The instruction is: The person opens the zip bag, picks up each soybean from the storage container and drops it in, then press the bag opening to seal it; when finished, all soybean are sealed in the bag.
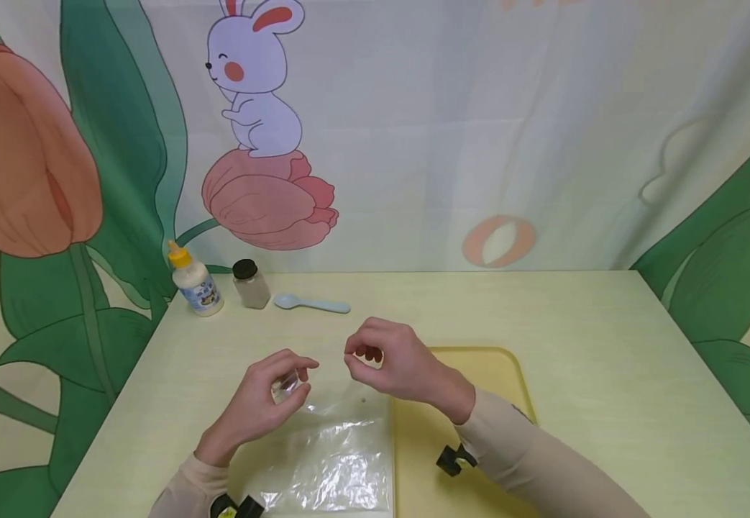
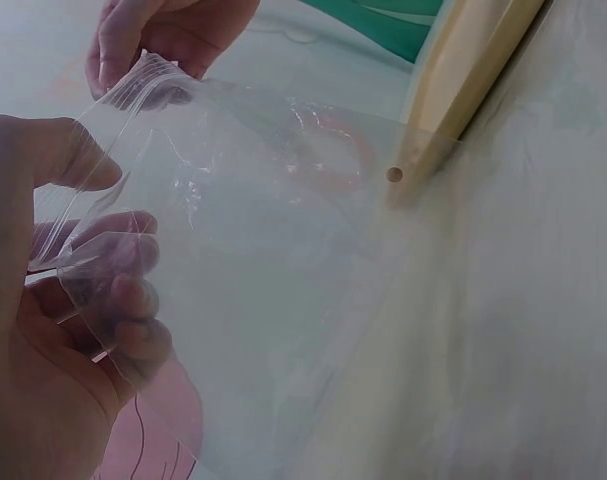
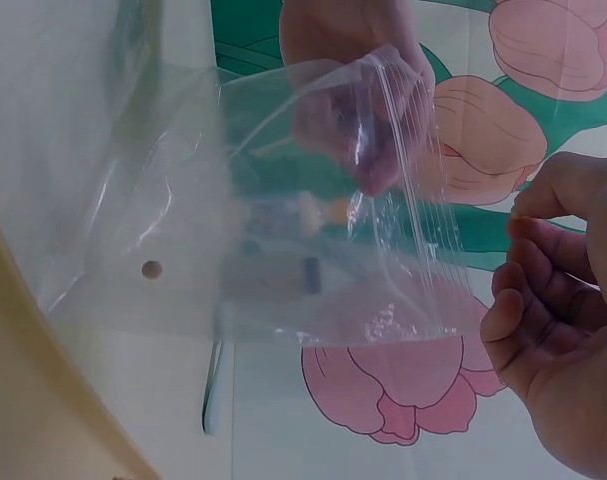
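Note:
A clear zip-lock bag with a small round vent hole spreads below both hands in the head view. My left hand holds its zip edge, thumb on one side and curled fingers on the other. In the left wrist view, this left hand shows partly through the film. My right hand pinches at the far end of the zip edge with thumb and index finger; its other fingers curl in. In the right wrist view, the bag hangs beside the right hand. Nothing shows inside it.
A yellow tray lies under my right forearm. Along the table's back left stand a glue bottle with an orange cap and a black-lidded jar. A pale blue spoon lies beside them. A printed curtain hangs behind.

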`<state>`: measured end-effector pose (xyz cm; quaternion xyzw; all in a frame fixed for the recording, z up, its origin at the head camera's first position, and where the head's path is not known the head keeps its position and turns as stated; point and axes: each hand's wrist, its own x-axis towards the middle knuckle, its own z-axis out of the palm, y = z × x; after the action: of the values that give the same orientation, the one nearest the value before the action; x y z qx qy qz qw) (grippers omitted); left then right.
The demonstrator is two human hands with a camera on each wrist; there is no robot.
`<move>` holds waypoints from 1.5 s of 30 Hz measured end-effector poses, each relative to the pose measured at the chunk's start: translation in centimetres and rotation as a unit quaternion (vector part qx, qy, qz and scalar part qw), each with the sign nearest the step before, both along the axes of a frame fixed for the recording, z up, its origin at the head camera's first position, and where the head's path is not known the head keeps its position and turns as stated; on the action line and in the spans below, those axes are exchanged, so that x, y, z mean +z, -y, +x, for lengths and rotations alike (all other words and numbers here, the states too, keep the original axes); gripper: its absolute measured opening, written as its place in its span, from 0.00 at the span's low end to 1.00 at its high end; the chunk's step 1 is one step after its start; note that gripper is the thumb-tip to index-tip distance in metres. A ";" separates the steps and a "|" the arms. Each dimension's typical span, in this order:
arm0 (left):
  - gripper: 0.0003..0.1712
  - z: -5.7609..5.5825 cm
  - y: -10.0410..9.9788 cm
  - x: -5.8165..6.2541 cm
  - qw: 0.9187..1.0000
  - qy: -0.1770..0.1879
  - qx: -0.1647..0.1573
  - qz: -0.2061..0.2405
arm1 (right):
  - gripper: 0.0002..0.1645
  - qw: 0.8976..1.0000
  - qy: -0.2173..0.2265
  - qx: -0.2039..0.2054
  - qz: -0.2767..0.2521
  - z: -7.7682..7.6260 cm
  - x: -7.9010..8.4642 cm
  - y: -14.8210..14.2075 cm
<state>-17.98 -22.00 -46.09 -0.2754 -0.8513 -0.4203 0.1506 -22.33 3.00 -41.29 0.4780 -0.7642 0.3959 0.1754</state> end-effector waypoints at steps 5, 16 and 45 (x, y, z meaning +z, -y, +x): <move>0.18 0.0 0.0 -0.1 1.000 -0.006 -0.002 -0.001 | 0.02 1.000 -0.010 0.003 0.008 0.3 0.1 0.3; 0.18 0.0 -0.1 -0.2 1.000 -0.010 -0.009 0.006 | 0.02 1.000 -0.020 0.005 0.014 0.6 0.0 0.4; 0.18 -0.1 0.0 -0.5 1.000 -0.009 -0.008 -0.002 | 0.02 0.999 0.005 -0.048 -0.005 -1.4 -0.5 -2.2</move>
<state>-18.10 -22.02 -46.56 -0.2860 -0.8485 -0.4177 0.1542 -23.77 5.21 -41.76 0.4382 -0.7851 0.3929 0.1930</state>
